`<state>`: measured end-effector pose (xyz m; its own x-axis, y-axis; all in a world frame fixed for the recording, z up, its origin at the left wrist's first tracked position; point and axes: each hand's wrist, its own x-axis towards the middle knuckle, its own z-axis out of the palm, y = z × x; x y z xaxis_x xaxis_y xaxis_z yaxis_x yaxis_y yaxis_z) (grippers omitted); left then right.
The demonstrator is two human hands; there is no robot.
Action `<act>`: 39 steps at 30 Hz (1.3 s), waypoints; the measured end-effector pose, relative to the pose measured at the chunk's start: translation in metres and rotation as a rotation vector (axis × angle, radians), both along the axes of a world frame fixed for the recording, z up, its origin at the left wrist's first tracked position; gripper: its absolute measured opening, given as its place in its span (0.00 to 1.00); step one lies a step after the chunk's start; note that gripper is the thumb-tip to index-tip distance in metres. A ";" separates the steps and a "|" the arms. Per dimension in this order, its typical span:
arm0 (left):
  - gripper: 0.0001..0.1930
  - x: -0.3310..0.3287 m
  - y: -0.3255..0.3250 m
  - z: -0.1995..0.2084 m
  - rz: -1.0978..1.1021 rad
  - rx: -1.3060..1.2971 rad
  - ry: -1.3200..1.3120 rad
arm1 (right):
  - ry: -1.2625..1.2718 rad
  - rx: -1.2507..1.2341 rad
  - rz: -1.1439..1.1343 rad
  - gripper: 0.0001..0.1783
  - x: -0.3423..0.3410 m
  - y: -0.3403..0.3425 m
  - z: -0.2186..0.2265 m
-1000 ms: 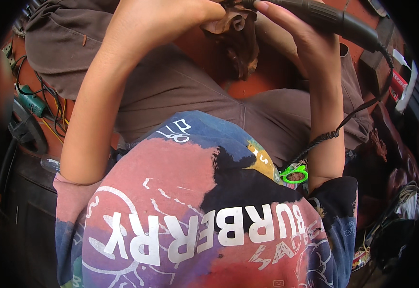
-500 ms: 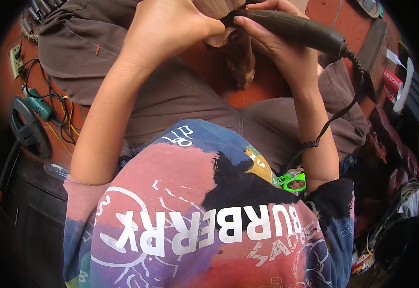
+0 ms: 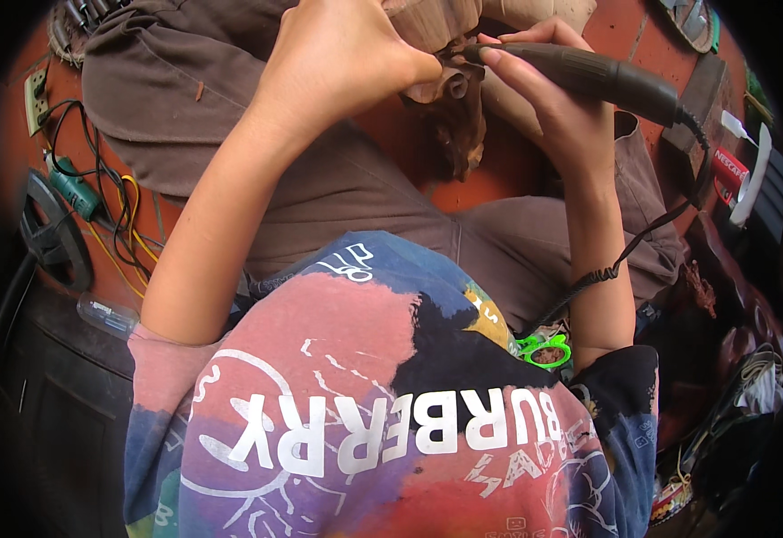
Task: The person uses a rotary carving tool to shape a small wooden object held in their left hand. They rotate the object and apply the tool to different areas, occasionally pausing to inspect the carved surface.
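A brown carved piece of wood [image 3: 457, 108] is between my hands at the top of the head view, above the red tiled floor. My left hand [image 3: 347, 67] grips its left side, thumb pressed near the carved part; the other fingers are mostly hidden. In my right hand [image 3: 571, 112] is a dark rotary tool handpiece [image 3: 589, 73], held like a pen. Its narrow end points left and meets the wood beside my left thumb; the very tip is too small to make out. A dark coiled cord [image 3: 609, 271] runs from the handpiece down across my right forearm.
At the left lie a power strip [image 3: 38, 103], a green power tool [image 3: 73, 190] and black and yellow cords. On the right are a dark block [image 3: 698, 99] and a red cup [image 3: 730, 172]. Bright green-handled scissors [image 3: 546, 352] show beside my right elbow. My crossed legs frame the work.
The view has shifted slightly, so both hands, the wood and the handpiece appear a little lower and further right. The handpiece still meets the wood by my left thumb.
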<state>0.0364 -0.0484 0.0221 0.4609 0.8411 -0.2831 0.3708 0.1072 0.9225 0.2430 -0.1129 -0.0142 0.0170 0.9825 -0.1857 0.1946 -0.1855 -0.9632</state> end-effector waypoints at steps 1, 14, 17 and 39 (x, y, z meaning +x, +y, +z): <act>0.34 0.003 -0.004 0.011 -0.004 0.041 0.066 | -0.026 0.001 -0.007 0.08 -0.003 0.000 0.001; 0.38 0.005 0.005 0.003 0.024 -0.017 0.114 | -0.130 0.096 0.048 0.11 -0.013 0.002 0.001; 0.39 0.001 -0.002 0.007 -0.024 0.174 0.112 | -0.083 0.042 0.033 0.10 -0.014 0.002 0.005; 0.40 -0.003 -0.004 -0.020 -0.003 0.265 0.248 | 0.001 -0.062 -0.023 0.11 -0.011 -0.005 0.009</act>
